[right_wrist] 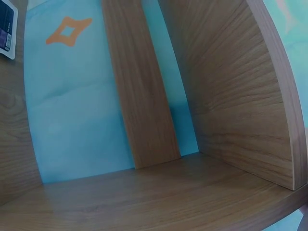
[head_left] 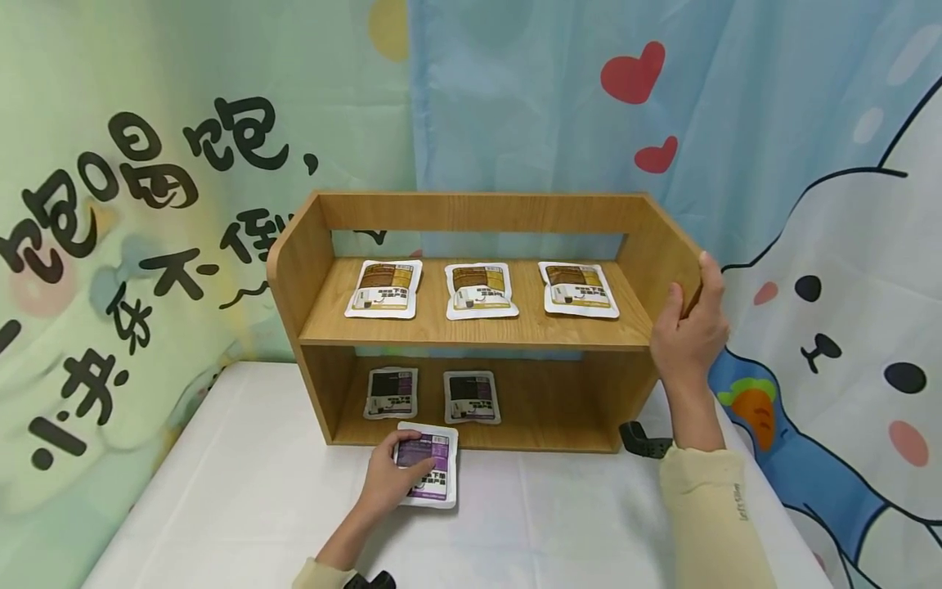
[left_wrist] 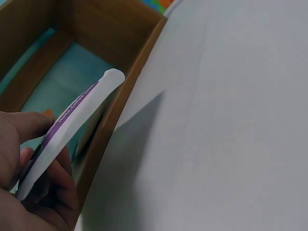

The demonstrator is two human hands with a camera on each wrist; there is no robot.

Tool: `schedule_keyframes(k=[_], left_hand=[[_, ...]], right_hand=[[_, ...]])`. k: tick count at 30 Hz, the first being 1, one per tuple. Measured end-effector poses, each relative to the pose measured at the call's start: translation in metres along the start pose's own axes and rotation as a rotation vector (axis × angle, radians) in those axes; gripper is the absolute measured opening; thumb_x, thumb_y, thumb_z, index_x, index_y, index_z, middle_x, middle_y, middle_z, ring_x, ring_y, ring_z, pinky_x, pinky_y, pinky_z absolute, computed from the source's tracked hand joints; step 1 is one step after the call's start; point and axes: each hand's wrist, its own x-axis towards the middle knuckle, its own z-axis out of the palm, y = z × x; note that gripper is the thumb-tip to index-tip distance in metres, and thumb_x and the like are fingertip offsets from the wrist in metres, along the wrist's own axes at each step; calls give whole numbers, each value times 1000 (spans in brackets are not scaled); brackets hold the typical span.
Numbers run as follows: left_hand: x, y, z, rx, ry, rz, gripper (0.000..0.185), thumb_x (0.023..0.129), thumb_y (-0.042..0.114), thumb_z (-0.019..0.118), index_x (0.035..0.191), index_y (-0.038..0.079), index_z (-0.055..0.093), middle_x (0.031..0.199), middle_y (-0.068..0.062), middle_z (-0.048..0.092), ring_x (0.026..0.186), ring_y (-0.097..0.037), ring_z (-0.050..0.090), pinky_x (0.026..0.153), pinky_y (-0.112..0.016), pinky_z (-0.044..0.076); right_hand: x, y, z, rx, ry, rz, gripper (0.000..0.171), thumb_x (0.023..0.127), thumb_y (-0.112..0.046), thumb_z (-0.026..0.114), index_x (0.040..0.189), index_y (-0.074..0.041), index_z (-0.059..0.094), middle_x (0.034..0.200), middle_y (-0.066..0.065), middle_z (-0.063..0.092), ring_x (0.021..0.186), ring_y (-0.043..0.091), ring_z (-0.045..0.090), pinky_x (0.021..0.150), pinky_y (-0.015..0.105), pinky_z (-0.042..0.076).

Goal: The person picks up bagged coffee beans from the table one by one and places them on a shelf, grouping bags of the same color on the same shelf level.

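Observation:
My left hand (head_left: pixel 393 474) pinches a white-edged purple pouch (head_left: pixel 432 468) between thumb and fingers, in front of the shelf's lower level. Edge-on in the left wrist view, the pouch (left_wrist: pixel 72 125) is held close to the shelf's front edge, above the table. With the thumb on its near side, my right hand (head_left: pixel 692 331) grips the front edge of the right side panel of the wooden shelf (head_left: pixel 471 337). Two darker purple pouches lie on the lower level, a left one (head_left: pixel 392 393) and a right one (head_left: pixel 472 397).
Three brown-and-yellow pouches lie in a row on the upper level: left (head_left: pixel 384 290), middle (head_left: pixel 481 291) and right (head_left: pixel 579 290). The shelf stands on a white-covered table (head_left: pixel 559 523). Printed curtains (head_left: pixel 515 98) hang behind. Slatted openings show at the shelf's back.

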Motion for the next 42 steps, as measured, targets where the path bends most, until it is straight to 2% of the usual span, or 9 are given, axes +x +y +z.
schedule_keyframes(k=[5,14,19,27,33,37,42], left_hand=[[7,8,24,-48,-35,17,41,77,12,82,113,7,63,119,-14,60,107,-28,54,94,-46,39],[19,21,66,-123,-66,43,40,76,10,82,112,5,64,115,-12,61,101,-24,55,91,-41,42],[33,30,87,-123,-79,50,40,76,12,83,112,6,65,119,-12,60,109,-26,54,96,-44,40],[54,44,112,-88,-86,64,40,78,15,82,113,9,64,121,-11,59,113,-27,53,98,-46,40],[68,48,132,-104,-98,78,40,78,17,82,114,11,65,123,-8,59,121,-27,50,102,-45,36],[76,51,145,-110,-115,95,39,79,18,81,114,11,65,120,-5,59,119,-25,50,101,-44,37],[81,53,158,-125,-113,77,40,78,19,81,114,11,65,120,-7,59,114,-24,52,96,-42,41]], right_hand=[[0,1,-4,-6,17,15,39,102,-23,51,140,-22,41,127,15,60,102,41,63,82,54,50],[0,-1,-3,-9,-9,-1,40,102,-22,50,141,-22,40,126,16,60,100,42,63,80,55,50],[1,-1,-3,-19,-1,-3,40,103,-23,49,142,-22,40,125,18,60,98,43,63,79,56,50],[1,0,-2,-5,5,-23,39,102,-23,50,141,-22,41,127,15,60,98,43,63,78,56,51],[2,1,0,12,7,-40,40,102,-21,51,140,-21,41,127,15,60,97,43,64,77,55,51],[4,3,1,19,11,-45,40,102,-21,52,140,-20,40,127,15,60,98,43,64,78,55,51],[2,3,0,25,6,-37,40,101,-19,53,140,-21,41,128,14,60,101,42,63,79,55,51]])
